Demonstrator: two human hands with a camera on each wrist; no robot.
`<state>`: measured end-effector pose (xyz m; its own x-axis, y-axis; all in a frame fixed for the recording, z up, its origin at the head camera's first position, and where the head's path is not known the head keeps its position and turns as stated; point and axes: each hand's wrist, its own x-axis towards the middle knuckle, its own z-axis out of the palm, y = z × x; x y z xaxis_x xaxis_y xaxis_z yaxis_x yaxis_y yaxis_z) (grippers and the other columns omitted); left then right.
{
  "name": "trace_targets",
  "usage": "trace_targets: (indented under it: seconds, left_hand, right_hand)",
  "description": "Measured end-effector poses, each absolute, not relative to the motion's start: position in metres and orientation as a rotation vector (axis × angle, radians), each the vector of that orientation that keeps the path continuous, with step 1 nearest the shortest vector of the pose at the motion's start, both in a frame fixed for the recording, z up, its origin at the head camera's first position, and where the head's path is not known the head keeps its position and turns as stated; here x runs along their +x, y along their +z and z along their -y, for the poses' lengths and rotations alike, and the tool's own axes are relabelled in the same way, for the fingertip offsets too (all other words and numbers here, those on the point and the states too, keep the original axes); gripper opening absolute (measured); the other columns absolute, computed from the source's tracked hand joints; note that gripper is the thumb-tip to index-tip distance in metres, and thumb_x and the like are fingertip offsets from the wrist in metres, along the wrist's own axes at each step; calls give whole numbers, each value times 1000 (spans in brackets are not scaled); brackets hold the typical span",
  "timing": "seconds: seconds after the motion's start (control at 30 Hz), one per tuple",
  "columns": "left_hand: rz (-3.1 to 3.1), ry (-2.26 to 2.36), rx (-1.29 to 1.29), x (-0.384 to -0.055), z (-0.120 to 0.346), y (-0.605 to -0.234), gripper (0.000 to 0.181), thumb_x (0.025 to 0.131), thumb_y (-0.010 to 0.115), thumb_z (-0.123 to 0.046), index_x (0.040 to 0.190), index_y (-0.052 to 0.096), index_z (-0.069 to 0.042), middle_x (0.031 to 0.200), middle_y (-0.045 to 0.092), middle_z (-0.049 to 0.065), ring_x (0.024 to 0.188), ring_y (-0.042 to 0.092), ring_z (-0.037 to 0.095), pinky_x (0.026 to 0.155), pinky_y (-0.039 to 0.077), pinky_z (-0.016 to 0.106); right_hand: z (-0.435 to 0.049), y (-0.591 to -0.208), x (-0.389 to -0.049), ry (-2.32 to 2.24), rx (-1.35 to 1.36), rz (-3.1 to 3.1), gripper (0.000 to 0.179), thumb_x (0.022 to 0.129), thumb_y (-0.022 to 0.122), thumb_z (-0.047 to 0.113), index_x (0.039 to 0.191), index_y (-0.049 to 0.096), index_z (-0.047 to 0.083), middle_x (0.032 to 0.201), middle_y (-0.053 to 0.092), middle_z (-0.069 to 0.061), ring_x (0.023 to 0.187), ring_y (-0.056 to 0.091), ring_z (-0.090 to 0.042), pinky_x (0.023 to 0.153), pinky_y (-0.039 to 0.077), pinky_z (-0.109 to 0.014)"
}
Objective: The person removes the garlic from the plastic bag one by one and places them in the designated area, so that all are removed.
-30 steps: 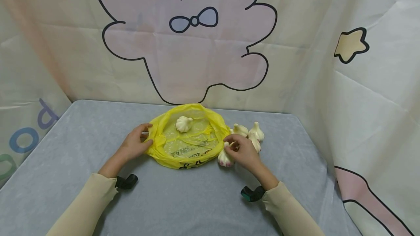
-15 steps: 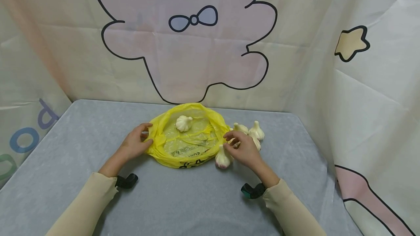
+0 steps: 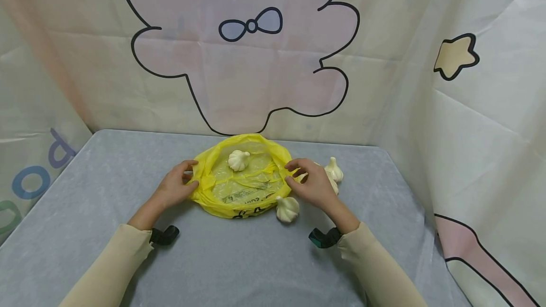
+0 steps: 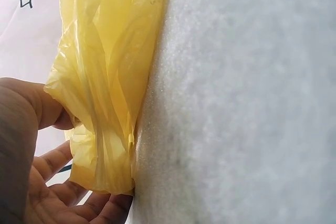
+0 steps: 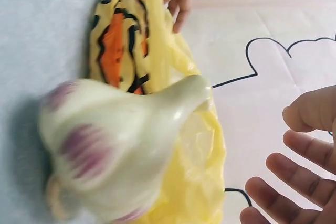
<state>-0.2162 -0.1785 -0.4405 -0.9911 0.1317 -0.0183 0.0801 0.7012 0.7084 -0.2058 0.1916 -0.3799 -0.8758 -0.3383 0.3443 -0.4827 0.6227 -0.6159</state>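
A yellow plastic bag point(image 3: 204, 198) lies with its mouth spread wide on the table, one garlic bulb point(image 3: 239, 160) inside it. At its left rim, my left hand point(image 3: 175, 185) holds the plastic between thumb and fingers; the left wrist view shows the bag's folds point(image 4: 105, 77) at that grip. My right hand point(image 3: 313, 184) hovers by the right rim, fingers relaxed and apart, holding nothing. Just below it, a garlic bulb with purple patches point(image 5: 115, 145) leans against the bag's front right side. More garlic bulbs point(image 3: 334, 169) sit behind the right hand, partly hidden by it.
A grey cloth covers the table point(image 3: 239, 264). Behind it hangs a curtain point(image 3: 384, 84) with a cartoon bear, close to the table's far edge. Each wrist carries a small black camera mount point(image 3: 165, 236).
My right hand has left the nearest garlic bulb and moved up and left toward the bag's rim. That bulb has shifted slightly toward me and tipped left. The left hand stays put.
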Motion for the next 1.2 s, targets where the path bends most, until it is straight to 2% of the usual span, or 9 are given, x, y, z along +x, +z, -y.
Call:
trace_targets:
  seconds: [0.43, 0.67, 1.2]
  left_hand:
    - [-2836, 1182, 189, -216, 179, -441, 59, 91, 56, -17, 144, 35, -1, 138, 45, 27, 120, 53, 44, 96, 46, 56]
    - [-2832, 1176, 178, -216, 179, -441, 60, 91, 56, -18, 144, 35, -2, 138, 45, 27, 120, 53, 44, 97, 46, 56]
    - [-2827, 1190, 174, -216, 178, -441, 59, 91, 56, -17, 144, 35, -1, 139, 45, 27, 120, 53, 44, 97, 46, 56]
  right_hand:
    - [-163, -362, -217, 1207, 737, 2597, 24, 86, 69, 19, 110, 66, 14, 108, 68, -11, 87, 67, -21, 70, 56, -36]
    - [-151, -353, -225, 1186, 783, 2591, 23, 87, 69, 21, 110, 67, 16, 108, 69, -4, 87, 67, -21, 69, 56, -30]
    - [-139, -342, -268, 1122, 968, 2624, 24, 87, 68, 18, 111, 67, 14, 107, 68, -9, 91, 67, -20, 72, 57, -32]
